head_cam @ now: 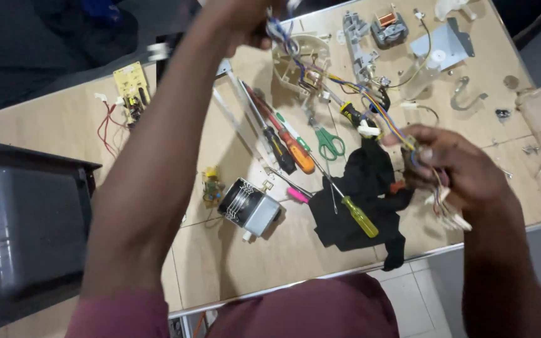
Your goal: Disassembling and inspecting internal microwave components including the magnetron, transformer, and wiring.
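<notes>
- The bundle of coloured wires [345,94] is stretched taut above the table [233,263], running diagonally from upper left down to lower right.
- The left hand [245,25] pinches its upper end, fingers closed.
- The right hand [449,169] grips the lower end with its white plugs [449,209], fingers curled shut.
- Below lie screwdrivers [286,141], green scissors [329,143] and a black cloth [361,200].

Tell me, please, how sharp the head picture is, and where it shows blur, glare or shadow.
In the head view the tools at the centre, such as the green scissors, are fairly sharp; the left hand at the top edge is motion-blurred, the right hand slightly soft; the dark metal box at the left shows pale glare; shadows on the table are soft.
</notes>
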